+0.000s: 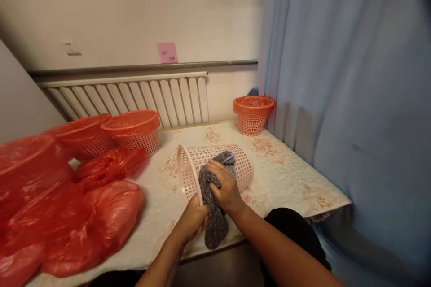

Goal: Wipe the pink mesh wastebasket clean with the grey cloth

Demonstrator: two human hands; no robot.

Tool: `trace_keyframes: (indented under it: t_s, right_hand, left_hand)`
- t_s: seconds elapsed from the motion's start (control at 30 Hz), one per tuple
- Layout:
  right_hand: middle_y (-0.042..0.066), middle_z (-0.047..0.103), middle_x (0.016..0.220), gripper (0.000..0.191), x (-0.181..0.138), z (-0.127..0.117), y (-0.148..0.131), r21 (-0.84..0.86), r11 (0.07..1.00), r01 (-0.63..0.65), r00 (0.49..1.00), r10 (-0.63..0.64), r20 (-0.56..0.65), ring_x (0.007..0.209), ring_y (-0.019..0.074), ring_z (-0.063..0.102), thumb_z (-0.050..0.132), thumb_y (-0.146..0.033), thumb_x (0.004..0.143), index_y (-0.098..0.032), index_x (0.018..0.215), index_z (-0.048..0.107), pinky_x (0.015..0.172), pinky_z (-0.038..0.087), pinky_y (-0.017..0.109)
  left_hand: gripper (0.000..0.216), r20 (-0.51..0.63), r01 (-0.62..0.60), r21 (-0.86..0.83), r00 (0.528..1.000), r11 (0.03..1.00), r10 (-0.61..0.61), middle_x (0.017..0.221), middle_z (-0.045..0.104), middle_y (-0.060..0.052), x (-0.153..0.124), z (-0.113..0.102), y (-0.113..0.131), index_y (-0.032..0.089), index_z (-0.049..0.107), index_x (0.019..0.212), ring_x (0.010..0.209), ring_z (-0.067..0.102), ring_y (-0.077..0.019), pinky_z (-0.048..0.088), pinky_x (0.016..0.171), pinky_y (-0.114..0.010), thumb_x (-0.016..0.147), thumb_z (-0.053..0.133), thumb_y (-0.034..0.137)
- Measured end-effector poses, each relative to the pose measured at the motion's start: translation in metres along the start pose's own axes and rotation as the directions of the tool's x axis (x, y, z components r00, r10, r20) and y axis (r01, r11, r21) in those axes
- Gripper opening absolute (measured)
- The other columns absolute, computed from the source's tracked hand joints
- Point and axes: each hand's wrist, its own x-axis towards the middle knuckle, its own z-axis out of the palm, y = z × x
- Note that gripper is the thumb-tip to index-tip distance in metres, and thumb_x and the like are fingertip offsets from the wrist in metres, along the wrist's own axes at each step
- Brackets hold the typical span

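Note:
A pale pink perforated plastic basket (pixel 244 166) lies on its side on the table, its open mouth facing left. My left hand (pixel 193 216) is closed round the near part of the basket's rim. With my right hand (pixel 226 186) I press a dark grey cloth (pixel 215 228) against the outside of the basket's wall. The fingers are bent over the cloth, and its lower end hangs down past the basket toward the table's front edge. My left fingertips are partly hidden behind the rim and cloth.
Red plastic bags (pixel 111 215) are heaped on the left. Behind them stand bag-lined baskets (pixel 148 141). Another lined basket (pixel 252 123) is at the back right, beside a blue curtain (pixel 336 98). A flowered cloth (pixel 289 179) covers the table. A radiator (pixel 134 101) lines the wall.

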Motion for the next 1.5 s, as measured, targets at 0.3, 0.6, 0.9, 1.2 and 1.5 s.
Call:
trace_keyframes:
  t_s: [0.3, 0.6, 0.9, 1.2, 1.5]
  right_hand:
    - [0.016, 0.065, 0.113, 0.038, 0.004, -0.032, 0.108, -0.189, 0.825, -0.532, 0.780, 0.391, -0.488, 0.109, 0.0261, 0.059, 0.047, -0.022, 0.077, -0.011, 0.110, 0.062, 0.098, 0.043, 0.045]
    - [0.010, 0.056, 0.129, 0.050, -0.007, 0.007, 0.017, -0.023, 0.991, -0.133, 0.984, 0.129, -0.126, 0.125, 0.0214, 0.047, 0.046, -0.008, 0.076, -0.018, 0.124, 0.054, 0.107, 0.036, 0.043]
    - [0.009, 0.057, 0.127, 0.052, -0.001, 0.003, -0.011, 0.038, 0.998, 0.056, 0.998, -0.056, 0.006, 0.129, 0.0218, 0.043, 0.047, -0.005, 0.075, -0.019, 0.125, 0.051, 0.108, 0.037, 0.045]
    - [0.008, 0.059, 0.125, 0.052, -0.002, -0.004, -0.011, 0.014, 0.999, -0.030, 0.998, 0.031, -0.054, 0.126, 0.0222, 0.047, 0.047, -0.004, 0.074, -0.020, 0.123, 0.054, 0.107, 0.038, 0.045]
    - [0.009, 0.059, 0.125, 0.050, 0.003, -0.010, 0.028, -0.032, 0.994, -0.107, 0.990, 0.103, -0.097, 0.121, 0.0216, 0.051, 0.048, -0.008, 0.076, -0.019, 0.123, 0.055, 0.106, 0.038, 0.043]
  left_hand:
    - [0.052, 0.149, -0.087, -0.069, 0.984, 0.994, 0.097, 0.117, 0.068, -0.006, 0.011, -0.012, -0.001, 0.015, 0.061, 0.117, 0.115, 0.056, -0.0232, 0.032, 0.109, -0.041, 0.066, 0.053, 0.007]
    - [0.046, 0.099, -0.021, 0.052, 0.995, 0.998, 0.016, 0.094, 0.072, -0.003, 0.015, -0.016, -0.003, 0.013, 0.064, 0.108, 0.094, 0.063, -0.0219, 0.046, 0.092, -0.036, 0.064, 0.053, 0.008]
    - [0.029, 0.171, -0.014, 0.225, 0.985, 0.974, -0.025, 0.089, 0.072, -0.004, -0.010, -0.006, -0.014, 0.013, 0.069, 0.094, 0.091, 0.060, -0.0240, 0.048, 0.088, -0.038, 0.070, 0.053, 0.011]
    - [0.031, 0.179, -0.044, 0.174, 0.984, 0.984, 0.012, 0.098, 0.072, -0.005, -0.016, 0.006, -0.006, 0.013, 0.067, 0.100, 0.101, 0.059, -0.0247, 0.045, 0.095, -0.036, 0.070, 0.059, 0.012]
    - [0.042, 0.054, -0.029, -0.022, 0.998, 0.999, 0.030, 0.100, 0.072, -0.006, 0.003, 0.006, 0.005, 0.012, 0.062, 0.112, 0.104, 0.061, -0.0252, 0.047, 0.094, -0.038, 0.070, 0.057, 0.013]
